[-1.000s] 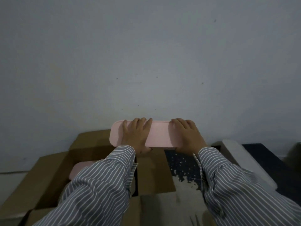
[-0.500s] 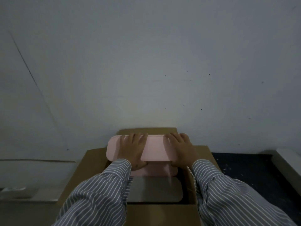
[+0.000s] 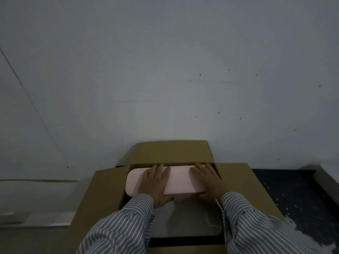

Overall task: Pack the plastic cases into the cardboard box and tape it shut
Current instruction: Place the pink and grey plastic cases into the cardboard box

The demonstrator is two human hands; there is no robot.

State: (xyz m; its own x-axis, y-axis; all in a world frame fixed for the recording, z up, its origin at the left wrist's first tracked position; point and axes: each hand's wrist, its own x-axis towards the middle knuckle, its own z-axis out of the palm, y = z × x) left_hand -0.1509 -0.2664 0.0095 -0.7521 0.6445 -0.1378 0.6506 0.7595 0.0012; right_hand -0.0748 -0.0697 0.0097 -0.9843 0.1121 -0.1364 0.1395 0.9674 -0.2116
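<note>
Pink case: the long pink plastic case (image 3: 181, 182) now sits low in the far end of the cardboard box (image 3: 236, 180), just inside its far wall; a second ago it was held up in front of the wall, clear of the box, and half a second ago it hung above the opening.
Left hand: the left hand (image 3: 156, 186) lies over the case's left half, fingers spread across the top and thumb tucked under the near edge, so it grips the case.
Right hand: the right hand (image 3: 207, 182) grips the right end the same way, fingers over the top, thumb at the near edge.
Box contents: nearer the person than the pink case lies a grey case (image 3: 187, 219) with rounded corners, seemingly wrapped in clear film; the pink one appears to rest partly above it.
Flaps: the far flap (image 3: 172, 151) and both side flaps stand open.
Meaning: placement looks almost complete; letting go comes next, and taping is not yet possible.
Risk: my guess is the case may sit tilted if it rests on the grey one.
</note>
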